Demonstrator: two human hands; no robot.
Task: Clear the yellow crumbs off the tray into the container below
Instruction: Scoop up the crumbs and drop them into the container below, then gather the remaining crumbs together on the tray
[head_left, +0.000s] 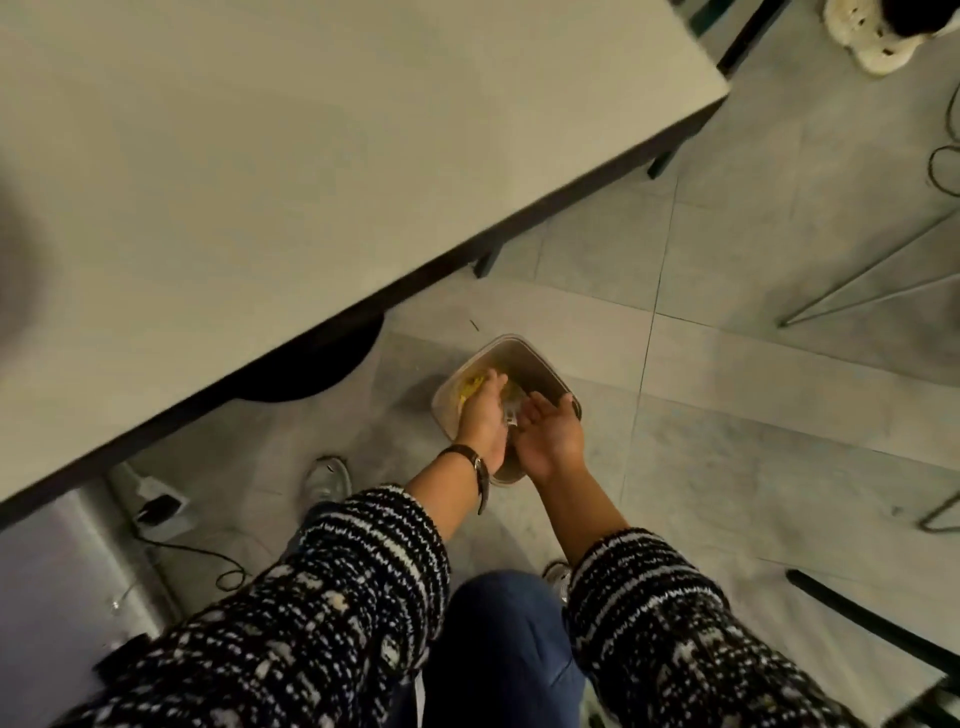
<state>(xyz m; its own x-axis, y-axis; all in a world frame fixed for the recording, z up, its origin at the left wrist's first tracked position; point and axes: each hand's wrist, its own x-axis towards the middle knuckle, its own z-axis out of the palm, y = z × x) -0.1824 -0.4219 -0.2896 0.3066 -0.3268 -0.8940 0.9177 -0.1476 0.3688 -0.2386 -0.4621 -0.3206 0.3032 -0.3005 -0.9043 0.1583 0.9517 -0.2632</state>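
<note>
While over the container (524, 353), both hands open, table edge (363, 306) near.

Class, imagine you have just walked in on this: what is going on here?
A person in a knitted sleeve holds both hands over a square container on the floor beside the table. The left hand and the open right hand are close together above it, seemingly brushing off crumbs. Yellow crumbs already lie inside. No tray is in view.
</note>
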